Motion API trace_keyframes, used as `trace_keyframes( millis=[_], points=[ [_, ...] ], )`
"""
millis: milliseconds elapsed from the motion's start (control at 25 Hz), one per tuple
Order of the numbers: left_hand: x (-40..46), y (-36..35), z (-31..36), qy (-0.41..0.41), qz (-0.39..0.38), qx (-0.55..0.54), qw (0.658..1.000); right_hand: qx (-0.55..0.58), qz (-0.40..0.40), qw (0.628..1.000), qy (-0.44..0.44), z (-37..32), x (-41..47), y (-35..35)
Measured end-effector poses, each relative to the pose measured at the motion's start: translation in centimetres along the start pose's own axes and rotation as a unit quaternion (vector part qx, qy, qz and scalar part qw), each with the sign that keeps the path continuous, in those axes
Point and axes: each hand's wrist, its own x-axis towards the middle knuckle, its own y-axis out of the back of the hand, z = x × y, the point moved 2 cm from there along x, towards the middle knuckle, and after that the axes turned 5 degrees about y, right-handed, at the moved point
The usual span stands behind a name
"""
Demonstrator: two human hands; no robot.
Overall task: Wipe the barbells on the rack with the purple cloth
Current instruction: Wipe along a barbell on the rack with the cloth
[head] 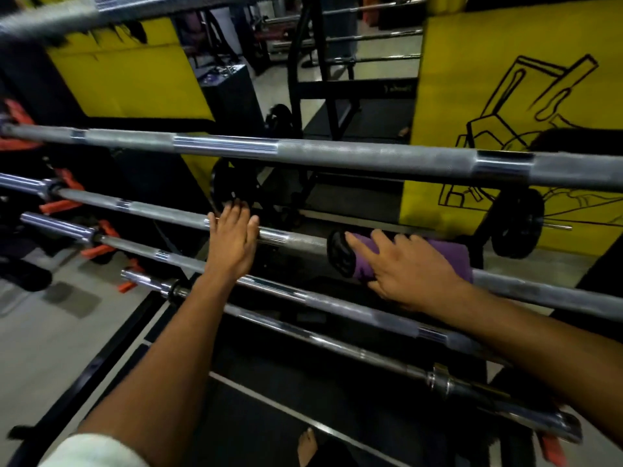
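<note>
Several steel barbells lie across the rack in tiers. The third barbell down (303,238) runs from the upper left to the lower right. My left hand (231,235) rests over this bar near its middle, fingers straight and spread. My right hand (404,267) presses the purple cloth (448,254) onto the same bar further right, fingers extended over the fabric. The cloth wraps the bar beneath my palm. Another barbell (337,153) crosses above both hands, and lower barbells (323,303) pass under my forearms.
Orange rack hooks (60,205) hold the bar ends at the left. A mirror behind shows black weight plates (517,227) and a black rack frame (303,79). Yellow wall panels (505,79) flank it. My bare foot (308,448) stands on the dark floor mat below.
</note>
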Motion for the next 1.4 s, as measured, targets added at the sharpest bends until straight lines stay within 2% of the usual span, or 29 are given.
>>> trace_keyframes(
  millis=[40, 160, 360, 480, 600, 720, 920, 1040, 1280, 1400],
  points=[
    [0.1, -0.3, 0.0, 0.011, 0.008, -0.013, 1.0, 0.006, -0.011, 1.0, 0.005, 0.1, 0.8, 0.5],
    [-0.1, -1.2, 0.6, 0.031, 0.037, -0.035, 0.998, -0.002, 0.034, 0.999, 0.014, -1.8, 4.3, 1.2],
    [-0.1, -1.1, 0.3, 0.029, 0.039, -0.038, 0.998, 0.013, 0.073, 0.997, 0.034, -6.7, 10.9, 1.3],
    [-0.3, -1.4, 0.2, 0.028, 0.056, -0.056, 0.996, 0.022, 0.066, 0.997, 0.028, -4.9, 8.7, 1.2],
    [-0.4, -2.0, 0.0, 0.028, 0.073, -0.068, 0.995, 0.028, 0.053, 0.998, -0.001, -0.6, 2.8, -0.4],
    [-0.1, -2.4, -0.1, 0.025, 0.086, -0.076, 0.993, -0.022, 0.067, 0.997, -0.006, 2.0, -1.4, -1.3],
    [0.0, -2.2, 0.1, 0.031, 0.083, -0.08, 0.993, -0.013, 0.078, 0.997, -0.002, -2.9, 6.0, -0.1],
    [-0.2, -1.8, -0.1, 0.016, 0.07, -0.077, 0.994, 0.001, 0.055, 0.998, 0.011, -5.1, 9.1, 0.9],
    [-0.2, -2.5, -0.2, 0.017, 0.08, -0.08, 0.993, 0.016, 0.069, 0.997, -0.041, 0.9, -0.6, -0.6],
    [0.0, -2.8, 0.0, 0.025, 0.098, -0.08, 0.992, -0.001, 0.048, 0.995, -0.082, 0.0, 0.5, -0.6]
  ],
)
